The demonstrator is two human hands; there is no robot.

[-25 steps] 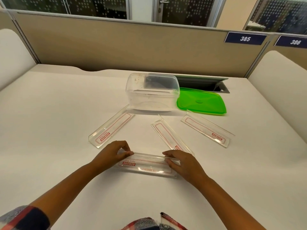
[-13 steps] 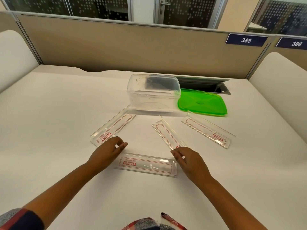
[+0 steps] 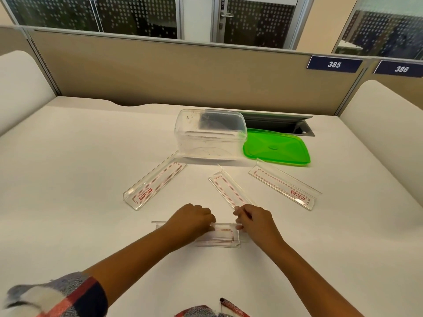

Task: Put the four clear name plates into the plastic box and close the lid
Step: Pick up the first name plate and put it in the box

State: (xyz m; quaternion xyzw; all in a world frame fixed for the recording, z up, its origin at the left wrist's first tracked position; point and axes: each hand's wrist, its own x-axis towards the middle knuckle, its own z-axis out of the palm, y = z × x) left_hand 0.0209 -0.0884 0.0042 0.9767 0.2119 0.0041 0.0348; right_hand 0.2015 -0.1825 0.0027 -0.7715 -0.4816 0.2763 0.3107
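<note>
Four clear name plates with red outlines lie on the white desk. The left plate [image 3: 155, 186], the middle plate [image 3: 229, 191] and the right plate [image 3: 283, 185] fan out in front of the open clear plastic box [image 3: 183, 136]. The green lid [image 3: 277, 147] lies flat, touching the box's right side. The near plate [image 3: 219, 236] lies flat under both hands. My left hand [image 3: 192, 221] covers its middle, fingers curled over its far edge. My right hand [image 3: 254, 223] pinches its right end, right beside the middle plate's near end.
A recessed cable slot [image 3: 279, 124] opens in the desk behind the lid. A beige partition [image 3: 183, 76] with number labels 385 [image 3: 334, 64] and 386 closes off the back. White side panels stand at left and right.
Half a second ago both hands were off the near plate at its ends. They have closed in onto it, the left hand sliding right over its middle. The plate has barely shifted.
</note>
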